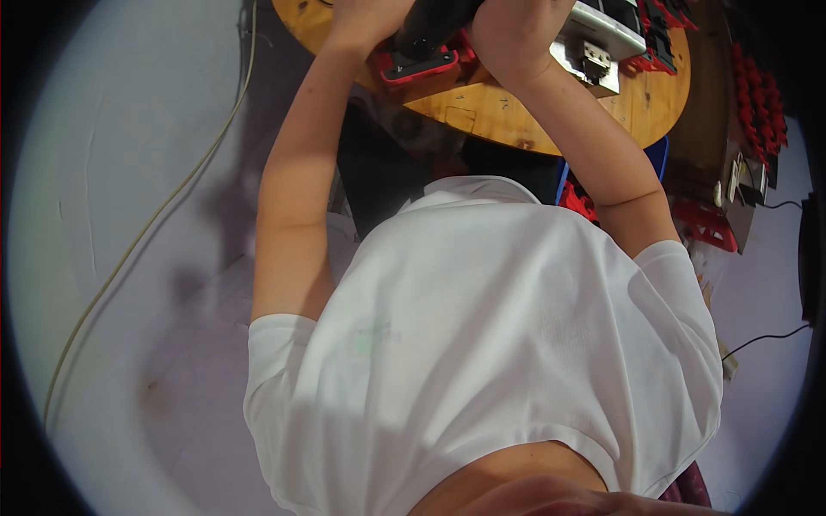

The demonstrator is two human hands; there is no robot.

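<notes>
Downward from the centre to 6 o'clock spreads a white shirt (508, 301), its wearer's bare arms (297, 163) reaching up to a round wooden table (469, 113) at 12 to 1 o'clock. A pale cord (155, 222) curves down the 9 o'clock side. At 2 o'clock hangs or stands a red stack (757, 103), too far out at the rim to tell which. On the table at 1 o'clock sits a silver unit (615, 33), with red-and-black parts (658, 50) just beside it on its 3 o'clock side. Near 12 o'clock, the black cylinder (434, 27) tilts between the two hands, its lower end over or against the red case (422, 77) at the table's near edge; contact cannot be confirmed. The left hand (372, 15) is at its 9 o'clock side, the right hand (516, 39) at its 3 o'clock side. Both sets of fingers are cut off or hidden, so how far either grip is open, and on what, cannot be told. Work at the case appears under way; no finished step shows, and what remains is unclear.
</notes>
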